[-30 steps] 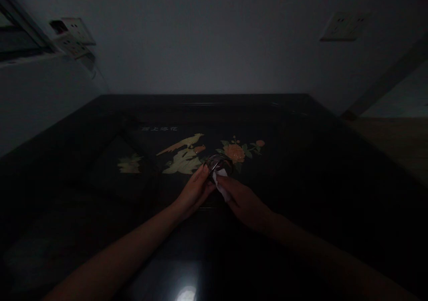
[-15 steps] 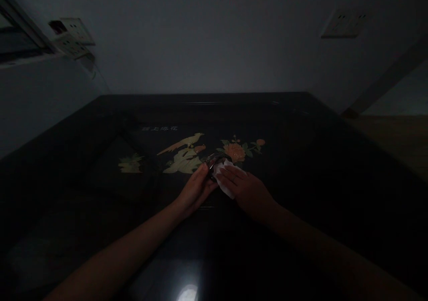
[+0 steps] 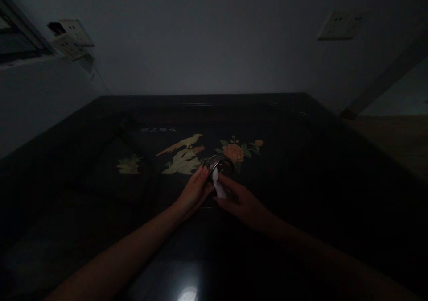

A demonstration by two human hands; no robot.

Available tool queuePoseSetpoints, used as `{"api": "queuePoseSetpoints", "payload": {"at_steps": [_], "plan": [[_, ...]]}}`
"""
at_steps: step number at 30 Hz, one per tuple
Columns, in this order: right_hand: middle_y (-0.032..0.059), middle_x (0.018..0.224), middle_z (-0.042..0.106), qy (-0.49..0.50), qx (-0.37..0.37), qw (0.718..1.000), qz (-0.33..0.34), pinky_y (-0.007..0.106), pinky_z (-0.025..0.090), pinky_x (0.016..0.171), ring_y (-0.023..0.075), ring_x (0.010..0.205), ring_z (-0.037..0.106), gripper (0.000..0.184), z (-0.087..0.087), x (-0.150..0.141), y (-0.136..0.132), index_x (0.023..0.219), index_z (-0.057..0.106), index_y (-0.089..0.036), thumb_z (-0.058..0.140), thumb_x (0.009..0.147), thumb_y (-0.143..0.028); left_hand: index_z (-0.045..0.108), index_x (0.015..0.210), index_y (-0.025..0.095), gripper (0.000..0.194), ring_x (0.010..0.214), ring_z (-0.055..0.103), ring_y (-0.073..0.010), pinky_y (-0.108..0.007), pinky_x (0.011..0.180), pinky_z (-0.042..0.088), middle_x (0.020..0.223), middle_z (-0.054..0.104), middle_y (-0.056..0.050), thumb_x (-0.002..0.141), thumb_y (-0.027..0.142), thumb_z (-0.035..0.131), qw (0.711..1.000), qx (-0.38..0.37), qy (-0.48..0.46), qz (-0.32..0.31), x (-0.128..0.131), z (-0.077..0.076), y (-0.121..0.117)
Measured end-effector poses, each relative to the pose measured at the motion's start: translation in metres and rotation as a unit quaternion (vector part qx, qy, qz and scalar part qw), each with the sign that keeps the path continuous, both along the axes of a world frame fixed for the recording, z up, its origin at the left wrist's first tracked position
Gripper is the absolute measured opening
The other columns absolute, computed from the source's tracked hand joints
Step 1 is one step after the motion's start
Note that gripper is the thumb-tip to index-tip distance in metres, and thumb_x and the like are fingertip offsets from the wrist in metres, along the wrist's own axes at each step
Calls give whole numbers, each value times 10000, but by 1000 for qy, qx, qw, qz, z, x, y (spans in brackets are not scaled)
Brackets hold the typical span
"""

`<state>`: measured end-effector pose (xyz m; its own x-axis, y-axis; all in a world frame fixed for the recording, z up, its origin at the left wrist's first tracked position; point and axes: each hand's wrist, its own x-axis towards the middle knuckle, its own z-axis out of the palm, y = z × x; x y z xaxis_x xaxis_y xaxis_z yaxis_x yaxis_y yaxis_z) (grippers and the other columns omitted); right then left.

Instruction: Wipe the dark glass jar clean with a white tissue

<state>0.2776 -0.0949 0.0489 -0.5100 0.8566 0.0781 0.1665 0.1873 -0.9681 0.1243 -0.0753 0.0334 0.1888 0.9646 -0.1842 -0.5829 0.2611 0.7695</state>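
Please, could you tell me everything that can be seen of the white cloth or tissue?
The white cloth or tissue looks thin, soft and crumpled; its exact material is unclear in this dim light. It shows as a narrow, folded strip, leaning slightly, its upper end at the dark, glossy object. The right hand pinches it between thumb and fingers, partly hiding it.

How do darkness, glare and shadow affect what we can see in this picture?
Head view: dim throughout; head view: bright glare on the glossy tabletop, bottom edge; head view: right forearm mostly in shadow; head view: the shiny object in the left hand too dark to identify.
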Motion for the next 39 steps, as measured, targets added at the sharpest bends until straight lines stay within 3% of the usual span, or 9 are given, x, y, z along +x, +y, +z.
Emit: {"api": "queuePoseSetpoints", "payload": {"at_steps": [4, 7, 10, 17, 22, 24, 27, 33, 39], "plan": [[114, 1395, 499, 37, -31, 999, 8, 424, 381, 1060, 246, 1257, 491, 551, 2, -3, -4, 1359, 429, -158, 570, 831, -231, 634, 1026, 188, 401, 924, 643, -186, -253, 776, 507, 1016, 693, -53, 723, 432, 730, 1000, -3, 5, -2, 0, -1, -1], [123, 1335, 553, -9, 33, 999, -19, 405, 407, 1042, 235, 1220, 526, 477, -3, -4, -5, 1324, 465, -147, 522, 856, -220, 628, 1060, 189, 382, 967, 634, -201, -292, 836, 499, 1056, 683, -60, 756, 408, 706, 1000, -3, 4, -3, -1, -4, 0], [145, 1271, 598, -71, 141, 987, -16, 401, 437, 1019, 225, 1166, 569, 406, -7, -3, -2, 1280, 507, -114, 437, 884, -165, 630, 1065, 178, 387, 992, 628, -213, -326, 891, 482, 1052, 683, -69, 767, 417, 694, 1000, -3, 1, -9, -3, -6, 1], [131, 1327, 571, -248, 339, 907, 32, 382, 419, 1059, 203, 1251, 506, 436, -5, 8, 13, 1277, 534, -103, 384, 872, -47, 627, 1101, 168, 357, 1044, 604, -197, -313, 950, 441, 1090, 673, -79, 833, 405, 623, 999, 6, -47, -21, -4, -10, 5], [101, 1349, 557, -317, 397, 861, 30, 426, 439, 1037, 227, 1269, 485, 476, 0, 13, 17, 1314, 510, -147, 409, 865, -23, 611, 1147, 179, 389, 1031, 595, -179, -295, 929, 449, 1139, 651, -79, 848, 427, 594, 996, -2, -85, -27, -3, -7, 6], [112, 1338, 565, -312, 394, 864, 34, 423, 449, 1027, 230, 1262, 492, 468, 3, 14, 17, 1308, 515, -132, 396, 869, -22, 592, 1171, 209, 413, 1016, 595, -167, -281, 906, 460, 1147, 644, -65, 831, 442, 612, 994, 5, -104, -28, -3, -5, 5], [132, 1305, 588, -270, 361, 892, 30, 404, 447, 1031, 225, 1231, 518, 452, 8, 15, 18, 1285, 529, -92, 377, 865, -22, 579, 1166, 223, 462, 981, 599, -173, -279, 845, 485, 1129, 639, -62, 774, 447, 675, 994, 25, -94, -47, -4, -2, 2], [124, 1217, 640, -143, 314, 939, 7, 420, 477, 985, 211, 1150, 574, 442, 12, 18, 19, 1242, 560, -148, 391, 847, -45, 595, 976, 181, 503, 702, 585, -101, -202, 630, 465, 860, 649, -3, 550, 208, 860, 998, 47, 18, -42, -3, -1, -4], [134, 1148, 673, -86, 285, 955, -10, 393, 508, 927, 202, 1079, 621, 396, 13, 19, 17, 1196, 589, -146, 413, 850, -67, 586, 863, 149, 434, 534, 512, -63, -178, 487, 369, 675, 607, 25, 560, 302, 857, 996, 29, 82, -27, -2, -3, -3]]}}
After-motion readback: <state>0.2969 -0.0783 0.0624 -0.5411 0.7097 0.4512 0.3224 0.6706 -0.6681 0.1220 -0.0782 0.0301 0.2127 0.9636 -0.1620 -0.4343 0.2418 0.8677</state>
